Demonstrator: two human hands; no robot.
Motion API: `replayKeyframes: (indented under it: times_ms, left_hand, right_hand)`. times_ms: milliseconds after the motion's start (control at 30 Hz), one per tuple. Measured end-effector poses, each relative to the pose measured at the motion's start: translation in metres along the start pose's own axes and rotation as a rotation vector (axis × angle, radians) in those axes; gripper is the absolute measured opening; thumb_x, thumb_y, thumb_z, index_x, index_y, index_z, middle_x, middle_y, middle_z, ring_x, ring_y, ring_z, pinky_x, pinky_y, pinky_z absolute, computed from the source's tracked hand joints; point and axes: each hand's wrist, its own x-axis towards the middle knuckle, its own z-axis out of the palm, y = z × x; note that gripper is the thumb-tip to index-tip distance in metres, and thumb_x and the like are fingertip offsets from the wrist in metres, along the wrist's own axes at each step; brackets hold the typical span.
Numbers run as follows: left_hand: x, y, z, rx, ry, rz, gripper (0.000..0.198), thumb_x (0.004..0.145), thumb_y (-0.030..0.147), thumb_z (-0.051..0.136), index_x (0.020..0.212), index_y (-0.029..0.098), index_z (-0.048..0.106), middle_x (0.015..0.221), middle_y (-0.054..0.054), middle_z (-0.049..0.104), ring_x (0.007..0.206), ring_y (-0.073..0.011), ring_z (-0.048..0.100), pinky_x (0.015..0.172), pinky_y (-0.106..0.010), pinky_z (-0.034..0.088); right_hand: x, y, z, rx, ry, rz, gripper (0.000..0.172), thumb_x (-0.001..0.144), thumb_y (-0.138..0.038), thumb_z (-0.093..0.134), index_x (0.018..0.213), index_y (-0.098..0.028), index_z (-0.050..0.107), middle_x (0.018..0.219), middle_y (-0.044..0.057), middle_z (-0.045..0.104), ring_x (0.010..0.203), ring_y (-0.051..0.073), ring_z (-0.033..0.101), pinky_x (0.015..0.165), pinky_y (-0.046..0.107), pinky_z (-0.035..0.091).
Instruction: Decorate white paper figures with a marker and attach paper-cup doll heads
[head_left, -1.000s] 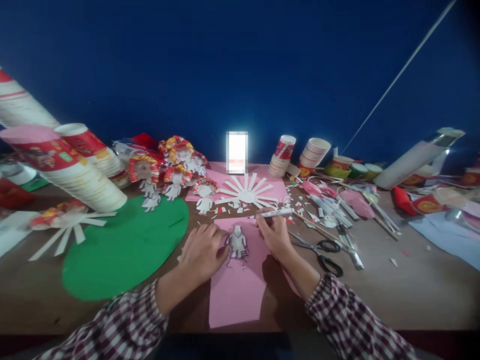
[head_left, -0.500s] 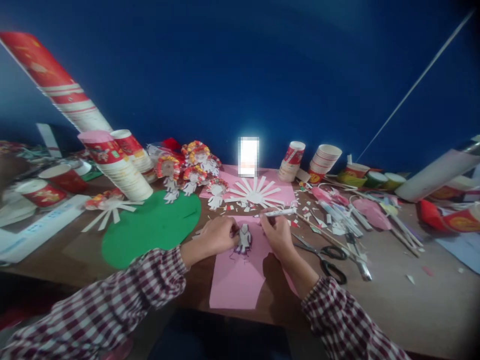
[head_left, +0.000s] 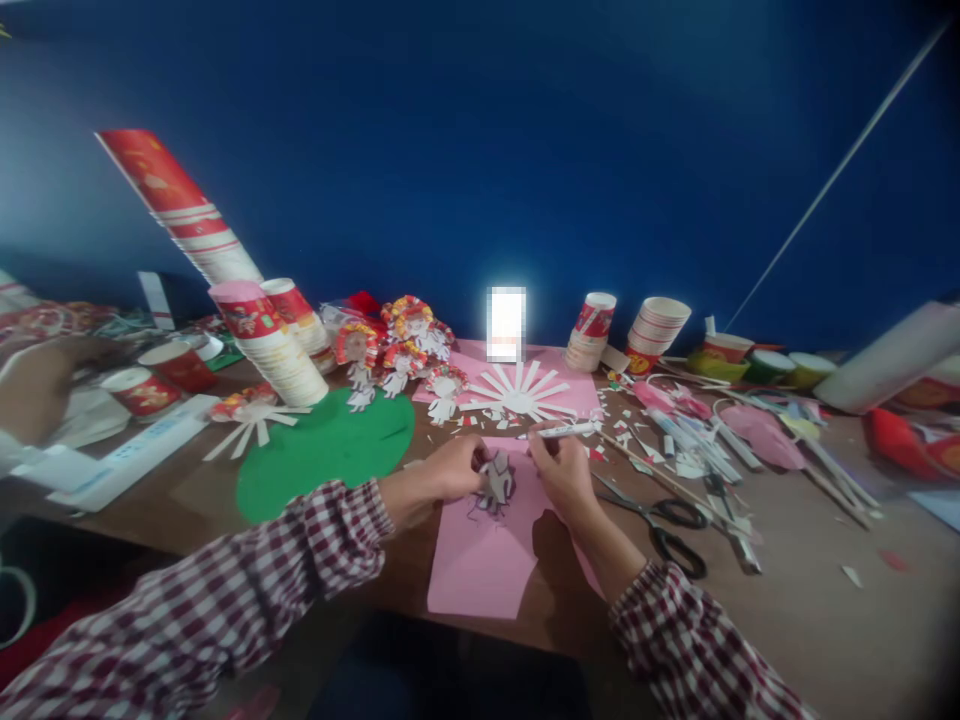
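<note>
My left hand (head_left: 448, 472) pinches a small white paper figure (head_left: 497, 478) and lifts it just off a pink paper sheet (head_left: 487, 555), where a dark drawn outline shows under it. My right hand (head_left: 564, 472) is closed around a white marker pen (head_left: 564, 431), which points left above the knuckles, and rests on the pink sheet beside the figure. Both arms wear red-and-white checked sleeves.
A green paper disc (head_left: 322, 452) lies to the left, with stacked paper cups (head_left: 274, 345) behind it. Finished cup dolls (head_left: 401, 345) and a white sunburst cutout (head_left: 521, 395) are behind. Black scissors (head_left: 664, 525), sticks and scraps lie to the right. Another person's hand (head_left: 34, 390) is at far left.
My left hand went from lying flat beside the figure to pinching it and tilting it up off the pink sheet. My head turned left, bringing more of the table's left side into view.
</note>
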Motion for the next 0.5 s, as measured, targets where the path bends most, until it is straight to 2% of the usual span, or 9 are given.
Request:
replayKeyframes:
  times_ms: [100,300,400,500]
  left_hand:
    - [0.006,-0.008,-0.014,-0.097,0.022,-0.045,0.033,0.065,0.011,0.063,0.098,0.013,0.061,0.081,-0.003,0.067,0.072,-0.0154,0.064,0.059,-0.022,0.047]
    - [0.027,-0.037,-0.061,-0.164,0.169,-0.176,0.034,0.077,0.013,0.063,0.11,0.01,0.058,0.096,-0.007,0.068,0.085,-0.0176,0.066,0.072,-0.027,0.052]
    - [0.038,-0.056,-0.074,-0.145,0.209,-0.227,0.026,0.088,0.024,0.062,0.11,0.012,0.058,0.104,-0.007,0.064,0.09,-0.0175,0.064,0.078,-0.034,0.054]
    - [0.042,-0.072,-0.08,-0.119,0.249,-0.234,0.027,0.092,0.034,0.058,0.11,0.014,0.059,0.108,-0.007,0.063,0.092,-0.0181,0.062,0.08,-0.039,0.054]
  right_hand:
    - [0.0,0.002,0.0,0.022,0.024,0.004,0.027,0.083,-0.042,0.057,0.085,-0.015,0.06,0.059,0.0,0.058,0.048,0.013,0.049,0.046,0.024,0.04]
    - [0.0,0.007,0.002,0.039,0.029,0.011,0.028,0.082,-0.043,0.058,0.084,-0.016,0.06,0.06,-0.001,0.057,0.049,0.013,0.048,0.049,0.024,0.041]
    - [0.001,0.009,0.002,0.036,0.034,0.018,0.028,0.083,-0.044,0.058,0.085,-0.016,0.06,0.061,-0.001,0.056,0.05,0.012,0.048,0.049,0.024,0.041]
    - [0.0,0.009,0.001,0.026,0.032,0.021,0.027,0.083,-0.043,0.058,0.086,-0.017,0.061,0.061,-0.001,0.057,0.051,0.013,0.049,0.05,0.024,0.041]
